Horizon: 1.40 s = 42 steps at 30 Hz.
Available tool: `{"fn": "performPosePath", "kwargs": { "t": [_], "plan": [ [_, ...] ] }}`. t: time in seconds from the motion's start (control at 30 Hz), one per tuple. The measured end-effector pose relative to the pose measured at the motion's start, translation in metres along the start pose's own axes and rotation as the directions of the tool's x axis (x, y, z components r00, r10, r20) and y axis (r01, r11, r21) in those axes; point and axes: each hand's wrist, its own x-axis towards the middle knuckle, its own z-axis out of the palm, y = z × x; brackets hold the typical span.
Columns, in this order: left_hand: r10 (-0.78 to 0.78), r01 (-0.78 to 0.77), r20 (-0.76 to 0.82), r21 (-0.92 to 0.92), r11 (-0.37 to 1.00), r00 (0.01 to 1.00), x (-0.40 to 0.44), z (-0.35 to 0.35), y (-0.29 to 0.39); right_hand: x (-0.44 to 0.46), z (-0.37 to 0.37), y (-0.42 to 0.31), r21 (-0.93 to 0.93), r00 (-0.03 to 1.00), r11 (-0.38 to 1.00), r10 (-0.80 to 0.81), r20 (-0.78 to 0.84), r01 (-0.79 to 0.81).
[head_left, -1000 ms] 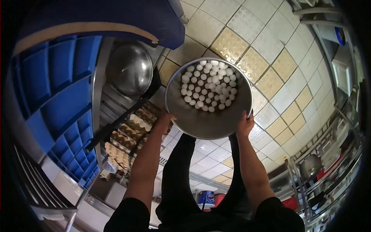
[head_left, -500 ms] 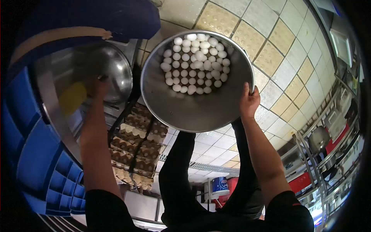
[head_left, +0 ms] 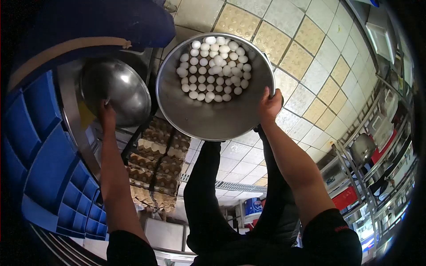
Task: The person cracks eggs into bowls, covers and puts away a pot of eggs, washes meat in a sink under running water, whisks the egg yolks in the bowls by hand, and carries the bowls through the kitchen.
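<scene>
A large steel pot (head_left: 204,116) tilts toward me, with several layers of white eggs (head_left: 208,84) inside it. At its right rim, my right hand (head_left: 270,106) is closed round the side handle, thumb up. To the left of the pot is a round, shiny metal pot lid (head_left: 131,95). My left hand (head_left: 107,116) is closed on the handle at the lid's middle. The lid is apart from the pot, over the metal counter.
Stacked egg cartons (head_left: 155,166) tied with a dark strap stand below the pot's left side. Blue plastic bins (head_left: 49,166) line the far left. A metal rack (head_left: 355,173) with pans stands at right. A dark blue cloth-like shape (head_left: 97,26) hangs at upper left.
The lid has come up and turned more face-on in my left hand, covering more of the yellow thing behind it. The pot and my right hand have shifted slightly left.
</scene>
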Motion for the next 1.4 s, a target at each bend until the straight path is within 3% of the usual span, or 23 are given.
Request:
{"fn": "performPosePath", "kwargs": {
  "t": [0.03, 0.17, 0.23, 0.27, 0.33, 0.37, 0.43, 0.47, 0.53, 0.6, 0.67, 0.77, 0.8, 0.87, 0.97, 1.13, 1.23, 1.3, 1.33, 1.4],
  "plan": [
    [-0.039, 0.048, 0.081, -0.103, 0.993, 0.996, -0.005, -0.004, 0.001, 0.000, 0.002, 0.003, -0.019, 0.999, 0.999, -0.038, -0.019, 0.038],
    [-0.063, 0.071, 0.087, -0.093, 0.993, 0.994, -0.019, 0.004, -0.042, 0.000, 0.004, 0.006, -0.010, 0.999, 0.999, -0.049, 0.007, 0.049],
    [-0.101, 0.113, 0.059, -0.280, 0.953, 0.993, -0.032, 0.004, -0.055, 0.001, 0.007, 0.011, -0.018, 0.996, 0.996, -0.092, 0.003, 0.092],
    [-0.100, 0.113, 0.060, -0.278, 0.954, 0.993, -0.041, -0.009, -0.039, 0.001, 0.006, 0.011, -0.018, 0.996, 0.996, -0.090, 0.003, 0.090],
    [-0.126, 0.192, 0.250, -0.258, 0.947, 0.960, -0.066, -0.044, 0.016, 0.000, 0.005, 0.007, -0.003, 0.987, 0.988, -0.152, -0.051, 0.152],
    [-0.126, 0.191, 0.248, -0.256, 0.948, 0.960, -0.075, -0.047, 0.020, -0.001, 0.004, 0.005, -0.001, 0.987, 0.988, -0.151, -0.051, 0.151],
    [0.079, 0.035, 0.208, -0.496, 0.868, 0.975, -0.089, -0.054, 0.027, -0.002, 0.003, 0.001, 0.010, 0.994, 0.995, -0.103, -0.046, 0.103],
    [0.077, 0.035, 0.205, -0.493, 0.870, 0.976, -0.095, -0.057, 0.037, -0.003, 0.002, 0.000, 0.014, 0.994, 0.995, -0.103, -0.044, 0.103],
    [0.278, -0.232, 0.131, -0.286, 0.930, 0.951, -0.110, -0.070, 0.072, -0.003, 0.001, -0.002, -0.003, 0.996, 0.997, -0.075, -0.053, 0.075],
    [0.383, -0.380, 0.141, -0.044, 0.924, 0.913, -0.144, -0.102, 0.165, -0.004, -0.007, -0.008, 0.003, 0.998, 0.999, -0.048, -0.035, 0.048],
    [0.447, -0.424, 0.233, -0.144, 0.894, 0.864, -0.162, -0.102, 0.207, -0.004, -0.012, -0.012, 0.011, 1.000, 1.000, -0.022, -0.020, 0.023],
    [0.560, -0.596, 0.326, 0.014, 0.803, 0.762, -0.184, -0.079, 0.251, -0.002, -0.017, -0.007, 0.035, 0.995, 0.994, -0.099, -0.005, 0.099],
    [0.566, -0.620, 0.366, 0.041, 0.783, 0.739, -0.189, -0.069, 0.266, 0.000, -0.016, -0.004, 0.134, 0.990, 0.982, -0.139, 0.008, 0.136],
    [0.612, -0.656, 0.325, 0.036, 0.754, 0.721, -0.204, -0.041, 0.284, 0.002, -0.020, 0.004, 0.227, 0.984, 0.960, -0.176, 0.028, 0.165],
    [0.670, -0.702, 0.281, 0.020, 0.712, 0.687, -0.218, -0.019, 0.316, 0.019, -0.033, 0.005, 0.550, 0.975, 0.833, -0.068, 0.210, -0.060],
    [0.638, -0.685, 0.362, 0.002, 0.729, 0.680, -0.221, 0.002, 0.346, 0.059, -0.055, -0.038, 0.537, 0.953, 0.843, -0.184, 0.242, 0.026],
    [0.630, -0.677, 0.384, -0.016, 0.736, 0.675, -0.226, 0.001, 0.349, 0.085, -0.042, -0.049, 0.472, 0.902, 0.880, -0.241, 0.359, 0.048],
    [0.637, -0.628, 0.317, -0.144, 0.765, 0.703, -0.231, 0.002, 0.341, 0.093, -0.033, -0.052, 0.342, 0.841, 0.935, -0.255, 0.478, 0.090],
    [0.633, -0.625, 0.317, -0.140, 0.768, 0.706, -0.233, 0.005, 0.334, 0.092, -0.030, -0.052, 0.345, 0.838, 0.934, -0.258, 0.482, 0.090],
    [0.645, -0.556, 0.203, -0.360, 0.749, 0.737, -0.235, 0.009, 0.318, 0.088, -0.021, -0.047, 0.237, 0.858, 0.939, -0.329, 0.394, 0.251]
  ]
}}
